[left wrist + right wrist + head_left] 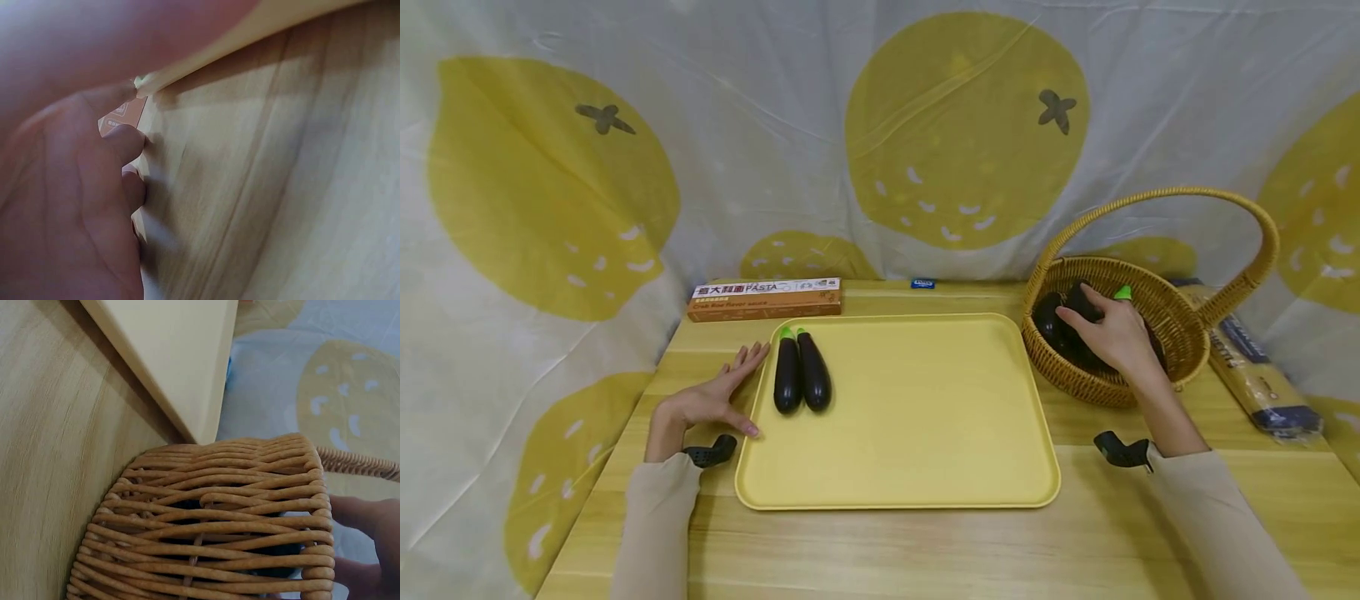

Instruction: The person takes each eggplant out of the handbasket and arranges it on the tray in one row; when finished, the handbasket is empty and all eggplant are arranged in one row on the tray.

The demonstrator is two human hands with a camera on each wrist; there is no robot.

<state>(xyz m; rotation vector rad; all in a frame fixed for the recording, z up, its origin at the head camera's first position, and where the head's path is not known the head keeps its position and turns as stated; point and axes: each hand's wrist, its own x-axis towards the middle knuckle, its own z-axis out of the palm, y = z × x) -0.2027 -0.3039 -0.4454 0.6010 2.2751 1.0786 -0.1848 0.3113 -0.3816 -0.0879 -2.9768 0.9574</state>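
Two dark eggplants with green tops, a left eggplant (787, 375) and a right eggplant (814, 372), lie side by side on the left part of a yellow tray (925, 417). At the tray's left rim rests my left hand (711, 400), its fingers spread and its thumb over the edge. My right hand (1116, 333) reaches into a wicker basket (1075, 387), thumb and fingers around a dark eggplant (1082, 302). Another dark eggplant (1051, 325) shows beside it in the basket. The right wrist view shows mostly the woven basket side (250, 531), which hides the held part.
A pasta box (763, 302) lies behind the tray's left corner, and a small blue packet (922, 283) behind its middle. Right of the basket lies a long plastic pasta packet (1255, 367). The basket's tall handle (1180, 192) arches over it. A lemon-patterned cloth (760, 125) hangs behind the table.
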